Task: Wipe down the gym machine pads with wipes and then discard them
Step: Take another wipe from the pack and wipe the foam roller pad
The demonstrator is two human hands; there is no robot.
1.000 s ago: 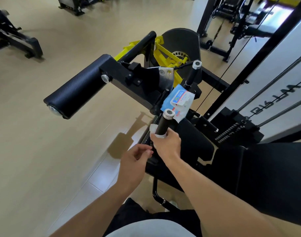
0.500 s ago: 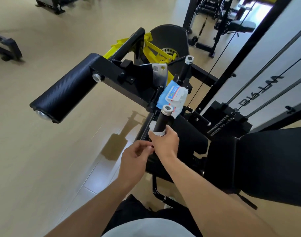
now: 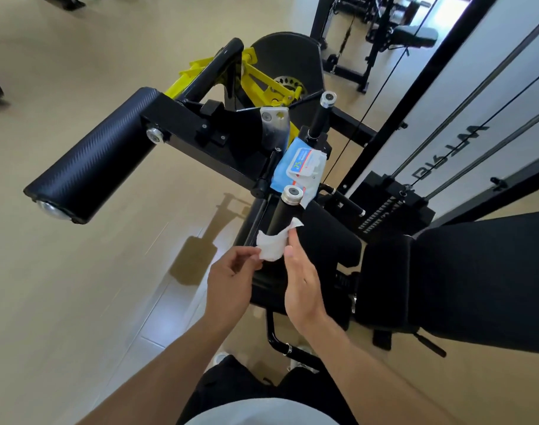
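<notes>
One roller pad [image 3: 90,157]: black, textured, far left, jutting out over the tan floor [image 3: 62,286], with a metal end cap.
Yellow linkage [image 3: 262,79]: behind the black arm that carries the roller.
Two hands: left hand [image 3: 229,279] pinches the left edge of the wipe with thumb and fingertips; right hand [image 3: 301,282] has straight fingers pressing the wipe's right side against the handle.
One wipe [image 3: 272,245]: white, wrapped round the lower part of the near handle.
Two handles: near handle [image 3: 285,213] upright, chrome-capped, between the hands; far handle [image 3: 321,118] beyond it.
One wipes packet [image 3: 297,165]: blue and white, flap open, wedged between the two handles.
Seat pads [image 3: 476,280]: black, right of the hands.
Weight stack [image 3: 381,214]: far right, with cables running up.
</notes>
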